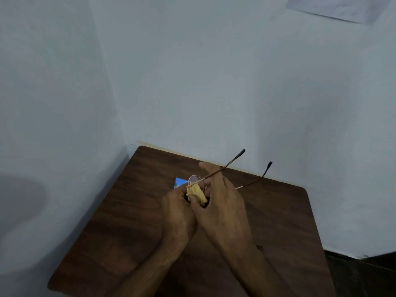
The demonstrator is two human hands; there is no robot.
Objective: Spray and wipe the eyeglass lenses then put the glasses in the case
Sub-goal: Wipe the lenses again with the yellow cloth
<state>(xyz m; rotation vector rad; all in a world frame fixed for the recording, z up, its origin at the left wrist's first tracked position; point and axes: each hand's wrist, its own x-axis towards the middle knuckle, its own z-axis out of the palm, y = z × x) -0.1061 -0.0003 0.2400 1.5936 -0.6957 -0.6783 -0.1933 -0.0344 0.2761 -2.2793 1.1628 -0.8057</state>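
Nearest the camera, both forearms come up from the bottom edge and meet over the wooden surface point(128, 211). The left hand point(179, 213) is curled closed, its thumb and fingers pinching a bunched yellow cloth point(198, 192) at its fingertips. The right hand point(225, 206) sits just beside it, touching it, with the thumb raised and the fingers folded in. It appears to grip the frame of the glasses point(193, 179), though the exact contact is hidden behind the fingers.

The glasses are held in the air between the two hands, not resting on the surface. One lens shows just beyond the left fingertips with the cloth against it, and the two arms point(242, 151) stick out unfolded, up and away past the right hand.

This looks like the wiping step, with the cloth worked over a lens. I cannot tell whether the other lens has been done.

Just beyond the left hand a small blue item point(178, 182) lies on the surface, mostly hidden, and I cannot say what it is. No spray bottle or case is plainly in view. Past the surface is a pale wall point(192, 82).

The next move probably calls for shifting the cloth to the second lens while the right hand steadies the frame lightly. After that the arms need folding in for the case.
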